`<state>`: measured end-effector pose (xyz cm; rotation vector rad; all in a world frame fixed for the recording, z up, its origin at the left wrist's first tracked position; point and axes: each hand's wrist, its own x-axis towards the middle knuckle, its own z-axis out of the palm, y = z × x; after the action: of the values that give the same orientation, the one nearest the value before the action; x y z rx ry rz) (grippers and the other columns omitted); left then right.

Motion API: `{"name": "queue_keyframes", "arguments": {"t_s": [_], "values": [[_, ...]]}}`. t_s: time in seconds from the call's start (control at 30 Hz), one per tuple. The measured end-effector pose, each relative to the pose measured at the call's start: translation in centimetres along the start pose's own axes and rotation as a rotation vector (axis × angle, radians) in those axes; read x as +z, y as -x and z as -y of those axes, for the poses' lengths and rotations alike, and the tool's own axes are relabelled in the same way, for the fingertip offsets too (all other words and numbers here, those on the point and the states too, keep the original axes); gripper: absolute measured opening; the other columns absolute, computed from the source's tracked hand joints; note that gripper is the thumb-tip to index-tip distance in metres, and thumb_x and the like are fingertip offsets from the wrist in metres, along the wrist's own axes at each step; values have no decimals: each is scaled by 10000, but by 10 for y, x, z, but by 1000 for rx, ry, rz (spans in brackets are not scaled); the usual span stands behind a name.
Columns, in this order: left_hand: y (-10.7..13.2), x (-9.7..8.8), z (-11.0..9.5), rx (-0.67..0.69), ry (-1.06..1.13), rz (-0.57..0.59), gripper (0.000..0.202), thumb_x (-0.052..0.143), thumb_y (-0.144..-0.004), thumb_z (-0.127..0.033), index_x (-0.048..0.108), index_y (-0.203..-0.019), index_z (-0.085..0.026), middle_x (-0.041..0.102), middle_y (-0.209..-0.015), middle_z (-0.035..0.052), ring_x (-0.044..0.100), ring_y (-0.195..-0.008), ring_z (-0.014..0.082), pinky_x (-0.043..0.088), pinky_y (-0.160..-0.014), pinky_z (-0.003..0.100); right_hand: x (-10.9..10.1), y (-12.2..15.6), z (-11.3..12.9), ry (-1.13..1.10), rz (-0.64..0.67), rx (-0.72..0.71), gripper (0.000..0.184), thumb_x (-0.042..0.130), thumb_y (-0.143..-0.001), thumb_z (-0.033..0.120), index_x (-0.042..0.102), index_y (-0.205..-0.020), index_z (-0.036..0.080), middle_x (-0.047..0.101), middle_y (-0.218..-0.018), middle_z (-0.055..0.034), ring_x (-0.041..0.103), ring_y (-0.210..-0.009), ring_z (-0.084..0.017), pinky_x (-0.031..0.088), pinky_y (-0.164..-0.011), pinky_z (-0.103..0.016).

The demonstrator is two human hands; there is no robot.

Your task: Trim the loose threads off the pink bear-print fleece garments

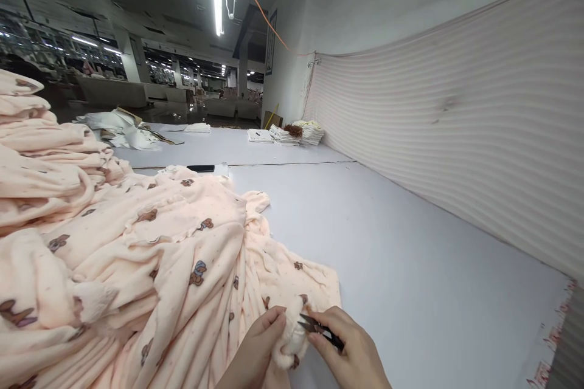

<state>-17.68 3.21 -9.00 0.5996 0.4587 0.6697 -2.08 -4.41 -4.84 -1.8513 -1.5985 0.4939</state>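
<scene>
A peach fleece garment (201,255) printed with small brown bows lies spread over the white table (387,255). At the bottom edge my left hand (255,346) pinches a fluffy fold of this fabric (289,340). My right hand (351,349) is closed round small black thread snips (319,328). The snips' blades point left and touch the pinched fold. Both hands sit close together at the garment's near corner.
A tall pile of the same peach garments (41,164) fills the left. A black phone (201,168) lies behind it. Folded white stacks (296,132) and crumpled cloth (118,127) sit further back. A striped pink fabric sheet (456,134) hangs along the right.
</scene>
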Motion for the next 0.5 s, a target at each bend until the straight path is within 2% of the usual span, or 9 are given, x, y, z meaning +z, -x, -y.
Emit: {"name": "queue_keyframes", "arguments": {"t_s": [0.1,0.2,0.33,0.5], "values": [[-2,-2,3,17,-33,-35,250,713,-747,-374,652,-804,-138,618,-703,8,526,-619,104,403,-588,222,-5,0,0,8,7,-17,223,528,-894,367,711,-999,294,686,-865,3,657,-781,-153,469,-628,-193],[-4,-6,4,1,-79,0,286,700,-748,-417,646,-828,-148,593,-668,-10,502,-574,104,396,-549,231,-7,-2,-2,-6,24,-31,236,537,-889,383,706,-1030,299,690,-880,0,659,-790,-155,471,-644,-196],[-6,-12,7,-15,-173,33,319,699,-737,-450,635,-838,-154,612,-750,12,528,-626,123,416,-561,244,-5,-3,-3,15,24,-19,210,552,-881,339,713,-1013,312,691,-874,10,660,-795,-155,472,-667,-202],[-10,-12,7,-37,-132,8,337,719,-712,-440,602,-827,-146,584,-706,2,505,-607,119,410,-554,249,1,-1,0,6,24,-31,215,580,-864,332,701,-1038,296,694,-917,2,659,-829,-159,474,-703,-209]]}}
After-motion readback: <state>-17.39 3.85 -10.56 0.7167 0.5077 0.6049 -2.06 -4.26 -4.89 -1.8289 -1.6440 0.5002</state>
